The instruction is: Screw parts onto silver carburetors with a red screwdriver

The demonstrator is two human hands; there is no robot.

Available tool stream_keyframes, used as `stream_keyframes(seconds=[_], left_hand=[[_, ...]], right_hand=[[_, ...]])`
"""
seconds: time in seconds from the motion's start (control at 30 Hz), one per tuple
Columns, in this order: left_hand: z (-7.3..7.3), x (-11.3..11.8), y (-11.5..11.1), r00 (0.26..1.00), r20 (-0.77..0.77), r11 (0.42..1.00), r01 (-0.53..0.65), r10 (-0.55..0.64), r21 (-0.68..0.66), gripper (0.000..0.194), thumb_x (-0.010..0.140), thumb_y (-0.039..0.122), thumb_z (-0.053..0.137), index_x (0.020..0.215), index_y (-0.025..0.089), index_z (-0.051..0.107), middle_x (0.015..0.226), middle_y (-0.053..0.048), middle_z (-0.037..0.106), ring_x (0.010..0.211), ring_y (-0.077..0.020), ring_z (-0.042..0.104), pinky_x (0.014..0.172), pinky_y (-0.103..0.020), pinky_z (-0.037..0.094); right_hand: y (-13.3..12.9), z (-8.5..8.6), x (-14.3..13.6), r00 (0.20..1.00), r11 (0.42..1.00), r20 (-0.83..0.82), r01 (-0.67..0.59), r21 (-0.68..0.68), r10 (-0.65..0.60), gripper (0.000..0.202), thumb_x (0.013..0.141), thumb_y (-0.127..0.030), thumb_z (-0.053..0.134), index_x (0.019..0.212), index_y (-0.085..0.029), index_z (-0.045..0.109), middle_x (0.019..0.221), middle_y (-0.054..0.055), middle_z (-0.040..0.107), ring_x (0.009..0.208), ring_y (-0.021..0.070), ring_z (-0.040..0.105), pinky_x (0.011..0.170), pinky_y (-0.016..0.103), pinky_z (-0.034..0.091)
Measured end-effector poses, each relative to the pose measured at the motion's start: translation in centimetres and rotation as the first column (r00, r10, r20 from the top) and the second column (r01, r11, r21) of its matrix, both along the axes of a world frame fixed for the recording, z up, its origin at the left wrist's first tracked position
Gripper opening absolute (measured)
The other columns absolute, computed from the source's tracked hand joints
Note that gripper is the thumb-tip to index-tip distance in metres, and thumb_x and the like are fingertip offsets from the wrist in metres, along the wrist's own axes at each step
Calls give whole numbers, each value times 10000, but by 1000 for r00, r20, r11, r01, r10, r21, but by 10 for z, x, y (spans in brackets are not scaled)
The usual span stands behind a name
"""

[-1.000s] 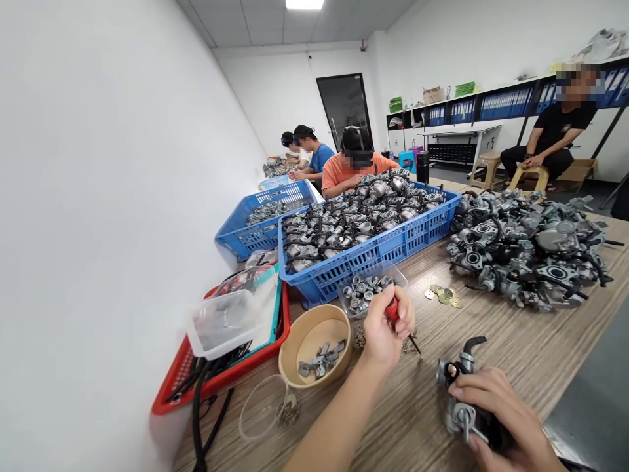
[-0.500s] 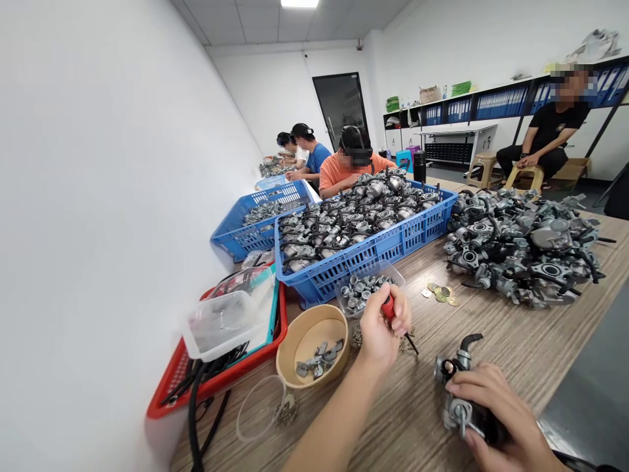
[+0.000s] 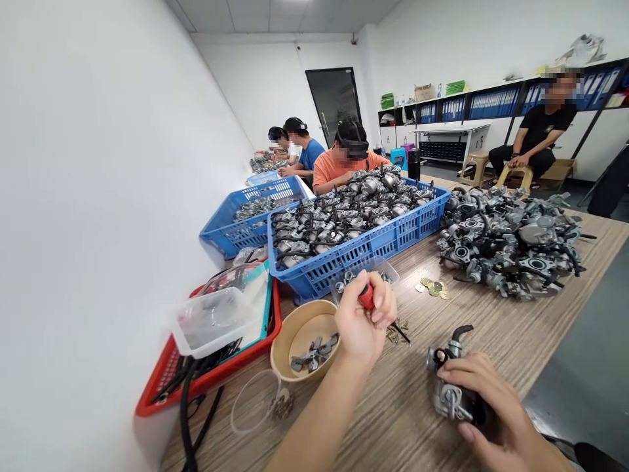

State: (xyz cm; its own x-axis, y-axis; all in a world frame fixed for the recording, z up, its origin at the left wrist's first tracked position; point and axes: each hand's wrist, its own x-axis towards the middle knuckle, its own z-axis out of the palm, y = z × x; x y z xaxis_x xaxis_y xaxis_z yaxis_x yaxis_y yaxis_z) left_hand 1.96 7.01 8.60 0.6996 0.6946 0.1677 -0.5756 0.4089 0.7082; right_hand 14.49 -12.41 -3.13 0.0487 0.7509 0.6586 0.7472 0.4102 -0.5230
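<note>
we sit at a long wooden counter (image 3: 491,341) beside a big white wall. on the far right of it lies a big heap of metal engine parts (image 3: 511,246), and in the middle stands a blue basket (image 3: 363,252) full of the same kind of parts. a red tray (image 3: 206,377) with black hoses and a clear box sits at the left, close to the wall. other people work farther down the counter, and one person sits on a stool by the shelves. near us is a tan bowl (image 3: 297,321) with small grey bits in it, and a small clear tub (image 3: 388,269) of round metal pieces just past our left hand (image 3: 361,321). that hand is closed around a little screwdriver with a red handle (image 3: 367,300), fingers curled tight on it, with the thin dark tip poking out toward a few loose screws (image 3: 396,334) on the wood. our right hand (image 3: 491,410) lies on top of one metal part (image 3: 449,387) on the counter close to us, fingers bent over it and pressing it down. we think the part should be held very still and turned so the screw head faces up. the tip should sit straight in the screw, and we should push gently while we twist, so it does not slip.
</note>
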Motion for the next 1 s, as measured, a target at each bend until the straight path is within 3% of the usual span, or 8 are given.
stream_keyframes(seconds=[0.27,0.47,0.53,0.73,1.0], left_hand=[[32,-22,-12,1000,-5,1000,-28,28,13,502,824,453,750,504,193,463,426,68,275,390,-72,261,421,-237,217],[53,-40,-31,999,-14,994,-44,45,99,551,885,460,683,519,187,373,431,63,218,405,-79,239,434,-247,225],[57,-45,-39,999,-12,991,-47,49,124,569,904,469,668,529,184,348,431,62,211,412,-78,235,439,-244,234],[67,-57,-57,999,-10,985,-30,32,168,598,931,485,654,542,179,318,440,62,216,424,-75,235,445,-257,253],[75,-65,-65,999,-27,978,-27,33,209,596,938,479,637,532,180,320,442,52,253,430,-86,283,434,-288,281]], right_hand=[[-1,3,3,996,997,-76,-60,-42,57,399,961,-227,561,1359,-206,584,1225,129,696,1074,272,666,921,424,483],[5,6,2,999,1000,-32,-29,-6,29,382,968,-378,657,1307,-210,602,1152,118,723,1022,269,686,878,409,501],[5,7,-1,999,1000,-39,7,7,-6,376,957,-403,684,1273,-215,607,1126,113,729,1003,267,691,862,405,505],[4,5,-7,998,999,-45,36,26,-35,342,938,-286,663,1267,-228,592,1114,106,736,999,267,697,863,421,504],[3,3,-7,997,999,-73,35,16,-34,339,961,-371,682,1260,-229,613,1133,102,738,1024,269,695,879,429,505]])
